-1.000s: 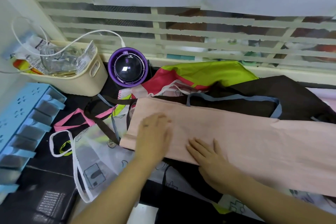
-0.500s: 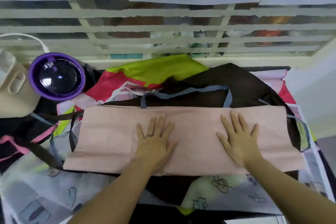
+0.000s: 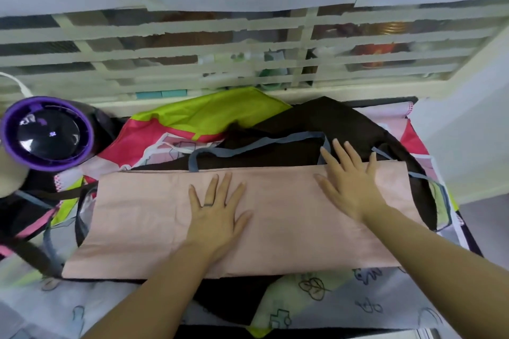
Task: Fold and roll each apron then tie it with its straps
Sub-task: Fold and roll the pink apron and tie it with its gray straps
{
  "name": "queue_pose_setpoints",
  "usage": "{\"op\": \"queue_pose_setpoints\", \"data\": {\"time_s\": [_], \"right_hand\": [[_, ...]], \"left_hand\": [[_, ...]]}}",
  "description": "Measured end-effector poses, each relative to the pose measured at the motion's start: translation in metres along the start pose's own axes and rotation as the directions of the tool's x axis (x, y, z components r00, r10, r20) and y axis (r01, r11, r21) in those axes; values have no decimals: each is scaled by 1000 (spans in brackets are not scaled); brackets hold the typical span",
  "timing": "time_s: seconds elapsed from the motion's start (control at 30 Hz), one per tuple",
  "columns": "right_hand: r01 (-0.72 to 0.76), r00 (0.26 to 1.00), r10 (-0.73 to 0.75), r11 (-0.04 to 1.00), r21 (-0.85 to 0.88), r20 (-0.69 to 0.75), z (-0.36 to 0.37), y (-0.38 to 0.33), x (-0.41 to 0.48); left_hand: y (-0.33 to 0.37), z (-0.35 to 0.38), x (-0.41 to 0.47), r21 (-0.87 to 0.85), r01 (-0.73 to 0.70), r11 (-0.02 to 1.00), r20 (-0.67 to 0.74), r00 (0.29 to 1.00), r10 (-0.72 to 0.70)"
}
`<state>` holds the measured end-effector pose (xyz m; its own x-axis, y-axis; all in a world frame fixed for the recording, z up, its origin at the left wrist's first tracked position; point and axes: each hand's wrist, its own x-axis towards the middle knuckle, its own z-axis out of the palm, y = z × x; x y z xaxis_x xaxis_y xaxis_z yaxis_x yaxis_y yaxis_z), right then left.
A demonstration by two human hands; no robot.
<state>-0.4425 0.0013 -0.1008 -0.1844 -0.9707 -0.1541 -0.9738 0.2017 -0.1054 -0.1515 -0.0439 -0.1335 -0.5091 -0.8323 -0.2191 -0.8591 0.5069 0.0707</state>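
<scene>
Fingers (image 3: 212,187) of the left hand (image 3: 217,215) lie straight and spread, pressed flat on the pink apron (image 3: 289,228), gripping nothing. The right hand (image 3: 349,187) is just as flat and released, its fingers fanned.

The pink apron lies folded into 1 long strip across the pile, its length running left to right. A dark brown apron (image 3: 344,121) lies under it, with a green and red apron (image 3: 206,115) behind that. A grey-blue strap (image 3: 248,147) loops out from the strip's far edge onto the dark cloth.

Compared with 0.5 s ago, the left hand has hardly moved from the strip's middle. The right hand has slid away from the body. Its fingertips were inside the far edge and now cross it, landing on the dark apron just beside the strap's right end. At 1.0 s ago both hands worked near the strip's left end, so the pressing has travelled along the length.

I judge this as the last smoothing of the fold, with the right hand possibly heading for the strap. Rolling has not begun and both ends still lie flat. The strap looks free enough to tuck or keep clear, but it could be trapped in the roll.

A purple round device (image 3: 46,132) sits at the left, apart from the strip.
</scene>
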Motion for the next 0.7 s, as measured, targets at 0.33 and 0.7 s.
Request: {"op": "queue_pose_setpoints", "data": {"time_s": [0.33, 0.7], "right_hand": [[-221, 961, 222, 975, -24, 165, 24, 30, -10], [561, 826, -559, 828, -3, -76, 21, -80, -77]], "left_hand": [[-47, -8, 16, -44, 59, 997, 52, 997, -57], [-38, -23, -54, -22, -398, 917, -196, 901, 386]]}}
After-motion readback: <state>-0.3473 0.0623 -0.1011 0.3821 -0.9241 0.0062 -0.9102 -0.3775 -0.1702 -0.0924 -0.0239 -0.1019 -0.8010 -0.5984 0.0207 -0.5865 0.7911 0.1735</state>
